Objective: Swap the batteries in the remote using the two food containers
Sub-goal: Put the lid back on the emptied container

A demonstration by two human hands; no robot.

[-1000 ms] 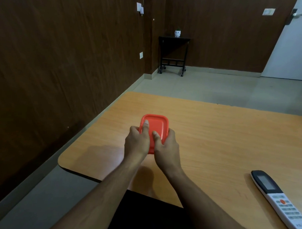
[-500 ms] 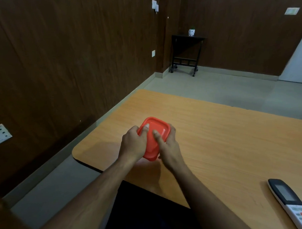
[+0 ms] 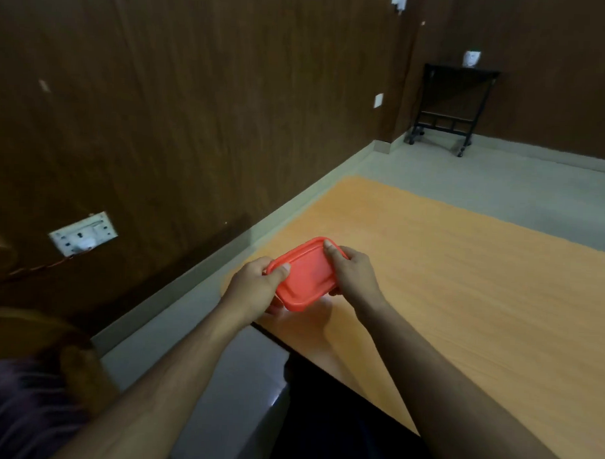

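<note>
A small food container with a red lid (image 3: 306,275) is held just above the near left corner of the orange wooden table (image 3: 463,286). My left hand (image 3: 254,289) grips its left end, thumb on the lid. On the right end, my right hand (image 3: 352,274) holds it with the thumb pressed on the lid's far edge. The lid is on and tilted. The remote and a second container are out of view.
A dark wood wall runs along the left with a white socket plate (image 3: 83,233). Grey floor lies between wall and table. A black side table (image 3: 449,104) with a small white object stands in the far corner. Another person's sleeve (image 3: 20,408) shows at bottom left.
The view has swung left, so the remote left the frame. Both hands shifted the container toward the table's left corner and turned it; my thumbs moved apart to the lid's ends.
</note>
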